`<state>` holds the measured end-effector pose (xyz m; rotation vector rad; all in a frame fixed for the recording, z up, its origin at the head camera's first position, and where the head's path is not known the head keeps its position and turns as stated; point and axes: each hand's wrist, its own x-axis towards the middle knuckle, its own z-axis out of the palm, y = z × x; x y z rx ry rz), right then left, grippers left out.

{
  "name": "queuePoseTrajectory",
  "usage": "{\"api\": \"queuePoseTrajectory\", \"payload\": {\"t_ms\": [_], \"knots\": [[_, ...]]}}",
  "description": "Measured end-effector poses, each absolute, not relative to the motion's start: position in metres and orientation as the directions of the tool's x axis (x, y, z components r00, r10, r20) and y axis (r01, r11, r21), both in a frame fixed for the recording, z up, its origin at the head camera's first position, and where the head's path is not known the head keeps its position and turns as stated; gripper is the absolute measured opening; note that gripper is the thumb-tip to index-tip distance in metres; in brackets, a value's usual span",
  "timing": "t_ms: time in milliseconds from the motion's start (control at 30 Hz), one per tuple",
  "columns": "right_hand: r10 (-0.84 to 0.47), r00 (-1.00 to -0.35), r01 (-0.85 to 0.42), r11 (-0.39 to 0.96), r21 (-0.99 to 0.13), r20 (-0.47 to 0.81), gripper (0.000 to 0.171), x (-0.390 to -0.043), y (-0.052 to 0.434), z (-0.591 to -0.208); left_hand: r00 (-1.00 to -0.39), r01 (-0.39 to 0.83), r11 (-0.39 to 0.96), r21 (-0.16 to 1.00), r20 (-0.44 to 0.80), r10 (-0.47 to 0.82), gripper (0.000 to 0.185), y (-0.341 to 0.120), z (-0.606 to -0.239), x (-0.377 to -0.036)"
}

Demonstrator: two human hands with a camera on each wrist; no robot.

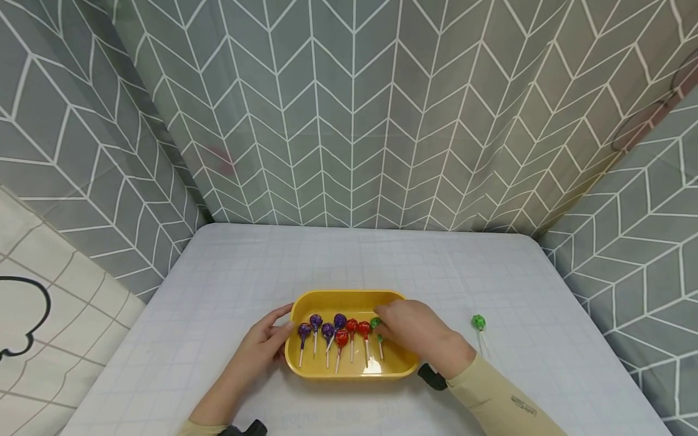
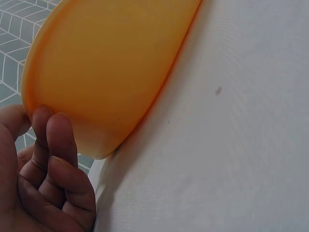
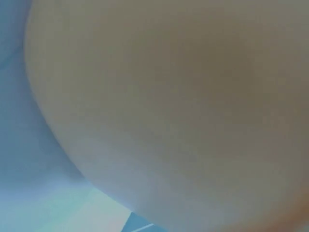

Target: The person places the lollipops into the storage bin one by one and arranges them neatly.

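Observation:
A yellow oval tray (image 1: 349, 297) sits on the white table near the front edge. In it lie a row of lollipops: several purple ones (image 1: 316, 322), three red ones (image 1: 351, 327) and a green one (image 1: 375, 323). My left hand (image 1: 279, 330) grips the tray's left end, thumb on the rim. In the left wrist view its curled fingers (image 2: 58, 140) press the tray's outer wall (image 2: 111, 72). My right hand (image 1: 385, 324) reaches over the tray's right part and its fingertips pinch the green lollipop's head. The right wrist view is a blur.
A second green lollipop (image 1: 478, 322) lies on the table right of the tray. The white gridded tablecloth (image 1: 349, 260) is enclosed by grey chevron curtains (image 1: 354, 109) at the back and both sides.

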<state>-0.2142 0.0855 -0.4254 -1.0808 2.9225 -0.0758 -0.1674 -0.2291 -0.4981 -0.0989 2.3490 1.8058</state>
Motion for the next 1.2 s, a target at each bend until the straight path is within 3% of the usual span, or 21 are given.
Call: {"api": "queuePoseTrajectory", "payload": {"t_ms": [367,833,1200], "knots": [[-0.604,-0.796,-0.605,0.793,-0.072,0.045,0.028,-0.208,0.096,-0.411,-0.981,-0.167,0.265,0.95,-0.188,0.055,0.049,-0.229,-0.498,-0.167],[-0.608,-0.776,-0.623,0.781,-0.05,0.168,0.037,-0.205,0.116,-0.406,-0.981,-0.164,0.263,0.951,-0.185,0.055,0.049,-0.228,-0.497,-0.167],[-0.521,-0.84,-0.538,0.836,-0.11,0.149,0.042,-0.204,0.131,-0.401,-0.981,-0.165,0.257,0.952,-0.186,0.058,0.051,-0.228,-0.494,-0.166]]}}
